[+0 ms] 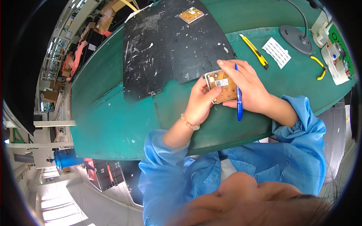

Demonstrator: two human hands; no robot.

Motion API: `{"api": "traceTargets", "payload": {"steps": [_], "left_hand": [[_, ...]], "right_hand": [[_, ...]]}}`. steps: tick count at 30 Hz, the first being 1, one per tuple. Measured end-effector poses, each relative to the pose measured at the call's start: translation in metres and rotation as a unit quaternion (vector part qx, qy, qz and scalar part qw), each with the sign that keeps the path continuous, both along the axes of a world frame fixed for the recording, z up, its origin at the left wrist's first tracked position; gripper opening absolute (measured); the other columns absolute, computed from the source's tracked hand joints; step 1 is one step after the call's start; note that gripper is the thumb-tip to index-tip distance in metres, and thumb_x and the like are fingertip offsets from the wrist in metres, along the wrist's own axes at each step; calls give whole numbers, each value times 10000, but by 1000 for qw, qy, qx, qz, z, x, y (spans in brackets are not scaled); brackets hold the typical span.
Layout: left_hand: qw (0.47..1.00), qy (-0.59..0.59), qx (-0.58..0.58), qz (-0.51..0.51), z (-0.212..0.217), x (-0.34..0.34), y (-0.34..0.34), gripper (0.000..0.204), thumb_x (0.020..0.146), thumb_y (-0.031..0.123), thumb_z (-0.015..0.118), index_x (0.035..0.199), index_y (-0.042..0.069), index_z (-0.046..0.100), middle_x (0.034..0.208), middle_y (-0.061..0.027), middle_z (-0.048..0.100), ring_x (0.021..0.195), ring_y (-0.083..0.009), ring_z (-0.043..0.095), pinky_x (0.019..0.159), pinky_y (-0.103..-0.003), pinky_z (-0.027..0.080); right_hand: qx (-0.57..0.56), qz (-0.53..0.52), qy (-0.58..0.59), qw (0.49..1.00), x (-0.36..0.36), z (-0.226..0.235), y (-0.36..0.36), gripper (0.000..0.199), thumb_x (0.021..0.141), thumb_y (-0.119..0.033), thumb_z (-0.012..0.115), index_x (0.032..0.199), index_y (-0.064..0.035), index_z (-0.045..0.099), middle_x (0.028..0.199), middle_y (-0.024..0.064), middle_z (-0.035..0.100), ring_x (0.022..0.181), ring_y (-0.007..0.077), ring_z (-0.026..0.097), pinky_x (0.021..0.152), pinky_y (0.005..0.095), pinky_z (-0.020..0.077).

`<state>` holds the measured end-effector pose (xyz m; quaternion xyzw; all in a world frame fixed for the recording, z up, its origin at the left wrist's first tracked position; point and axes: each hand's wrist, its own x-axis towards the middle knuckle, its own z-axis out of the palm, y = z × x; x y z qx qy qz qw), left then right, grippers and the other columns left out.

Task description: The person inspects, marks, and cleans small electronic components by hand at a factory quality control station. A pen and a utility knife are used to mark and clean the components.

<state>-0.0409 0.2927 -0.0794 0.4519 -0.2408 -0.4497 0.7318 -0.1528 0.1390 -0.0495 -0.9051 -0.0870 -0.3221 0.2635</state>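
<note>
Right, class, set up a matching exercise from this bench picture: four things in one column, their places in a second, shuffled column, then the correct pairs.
Things:
1. blue pen
2. yellow utility knife
3. tan circuit board with white label
4. second tan circuit board

Places:
A. far end of the black mat
B. held between both hands
C. on the green table, beside a white paper slip
D. tucked in the right hand

Pairs: 1-D, 2-C, 3-B, 4-A
</note>
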Motion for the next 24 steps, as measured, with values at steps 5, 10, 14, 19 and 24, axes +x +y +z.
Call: {"api": "traceTargets", "payload": {"steps": [5,10,14,19,24], "left_hand": [[998,55,15,3,3,4,2,344,913,33,580,1244,23,488,1188,-92,592,1087,-194,605,915,-360,536],[999,39,23,13,9,1,3,283,915,52,594,1187,27,519,1123,-68,603,1033,-158,607,883,-326,534],[999,6,30,32,12,-4,4,223,909,59,612,1119,28,542,1040,-42,608,963,-119,598,846,-293,523],[999,11,20,22,9,0,3,237,900,61,626,1118,32,538,1031,-38,607,942,-111,596,834,-287,520],[1000,25,17,6,12,0,5,248,898,72,634,1123,28,537,1033,-37,608,940,-109,595,830,-284,518]], "right_hand": [[13,-13,9,1000,-3,-2,-3,1060,478,-175,879,1408,-44,388,1247,132,561,1097,365,519,935,445,428],[-11,3,-1,1000,-6,6,-1,1067,487,-195,887,1408,-25,376,1190,144,567,1067,369,518,921,451,422],[-10,25,-6,1000,-8,4,1,1073,477,-195,891,1405,-28,380,1172,142,561,1073,376,505,926,459,409],[-14,26,-1,1000,-8,2,0,1110,459,-198,896,1418,-40,360,1203,136,560,1066,369,506,920,454,412],[-12,31,5,999,-9,4,1,1110,466,-211,897,1420,-46,354,1217,133,559,1066,367,507,919,457,411]]}}
